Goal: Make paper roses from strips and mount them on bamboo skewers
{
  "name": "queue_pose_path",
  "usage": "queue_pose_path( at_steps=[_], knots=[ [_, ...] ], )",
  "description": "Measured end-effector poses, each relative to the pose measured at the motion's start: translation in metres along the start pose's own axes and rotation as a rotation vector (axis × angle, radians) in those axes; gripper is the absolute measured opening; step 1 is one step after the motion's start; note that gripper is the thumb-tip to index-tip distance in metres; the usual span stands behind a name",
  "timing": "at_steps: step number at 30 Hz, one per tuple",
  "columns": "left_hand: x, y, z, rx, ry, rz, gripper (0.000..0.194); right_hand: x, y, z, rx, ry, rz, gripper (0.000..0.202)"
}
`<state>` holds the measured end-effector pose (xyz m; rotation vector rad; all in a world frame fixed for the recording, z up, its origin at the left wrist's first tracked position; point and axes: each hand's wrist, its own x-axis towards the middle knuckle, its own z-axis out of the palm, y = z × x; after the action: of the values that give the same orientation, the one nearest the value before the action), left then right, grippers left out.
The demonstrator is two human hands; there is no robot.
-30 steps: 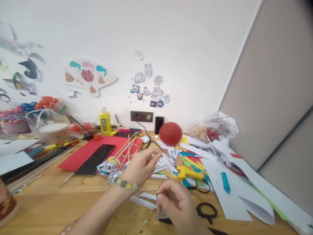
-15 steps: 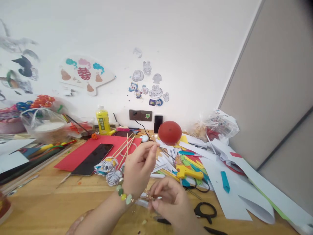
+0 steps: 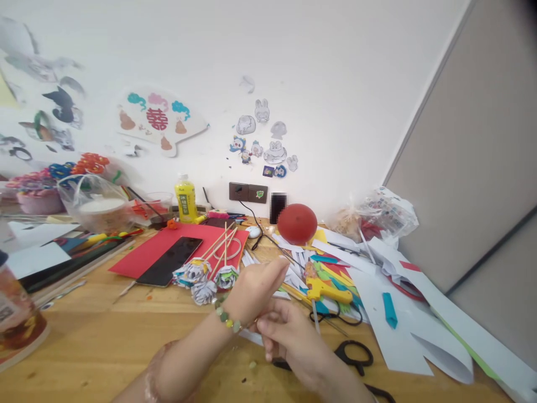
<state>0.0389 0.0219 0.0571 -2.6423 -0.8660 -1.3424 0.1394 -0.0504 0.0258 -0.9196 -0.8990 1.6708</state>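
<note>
My left hand (image 3: 257, 288) is raised over the table with its palm turned to the right and nothing visible in it. Its thumb and fingers are stretched out, though the thumb side hides part of the fingers. Green, pale and yellow beads make up the bracelet (image 3: 230, 323) around the left wrist. My right hand (image 3: 289, 331) is at the inner side of that wrist, thumb and index finger pinched on the bracelet's edge; the exact grip is partly hidden. Black-handled scissors (image 3: 356, 355) lie beside the right wrist, partly covered by it.
Paper flowers (image 3: 204, 292) on sticks and a black phone (image 3: 170, 260) lie on red card (image 3: 130, 254). Behind the right hand are a yellow glue gun (image 3: 329, 292), paper scraps and a red balloon (image 3: 297, 224). A printed cup (image 3: 19, 319) stands left; white paper (image 3: 390, 350) covers the right.
The view has shifted left, so the cup shows more. My left hand has lowered and turned, and my right fingers have moved closer to the wrist, their pinch now less visible.
</note>
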Motion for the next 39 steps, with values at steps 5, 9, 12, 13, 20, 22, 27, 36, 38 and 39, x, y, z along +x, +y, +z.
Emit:
queue_pose_path(
  at_steps=[5,9,12,13,20,22,27,36,38,39],
  knots=[
    [-0.003,0.002,-0.001,-0.031,-0.019,-0.043,0.023,0.003,0.000,-0.003,-0.150,-0.025,0.057,0.047],
    [0.004,0.010,-0.009,-0.095,0.029,-0.173,0.018,0.004,0.005,-0.005,-0.302,-0.063,-0.003,0.037],
    [0.008,0.014,-0.015,-0.139,0.063,-0.254,0.019,0.006,0.013,-0.005,-0.476,-0.063,-0.103,0.020],
    [0.008,0.014,-0.017,-0.150,0.066,-0.270,0.018,0.006,0.016,-0.005,-0.550,-0.052,-0.147,0.018],
    [0.008,0.011,-0.019,-0.176,-0.003,-0.281,0.016,0.003,0.020,-0.003,-1.012,-0.006,-0.273,0.021],
    [0.008,0.010,-0.016,-0.173,-0.028,-0.283,0.016,0.004,0.020,-0.003,-1.023,0.004,-0.273,0.019],
    [0.007,0.009,-0.009,-0.165,-0.093,-0.295,0.019,0.008,0.023,-0.003,-0.957,0.083,-0.287,0.018],
    [0.006,0.013,-0.008,-0.173,-0.131,-0.314,0.020,0.009,0.036,0.007,-0.495,0.042,0.042,0.012],
    [0.007,0.013,-0.008,-0.179,-0.128,-0.319,0.020,0.009,0.032,0.009,-0.417,0.025,0.104,0.013],
    [0.007,0.013,-0.008,-0.182,-0.126,-0.321,0.020,0.008,0.030,0.010,-0.397,0.020,0.127,0.014]
  ],
)
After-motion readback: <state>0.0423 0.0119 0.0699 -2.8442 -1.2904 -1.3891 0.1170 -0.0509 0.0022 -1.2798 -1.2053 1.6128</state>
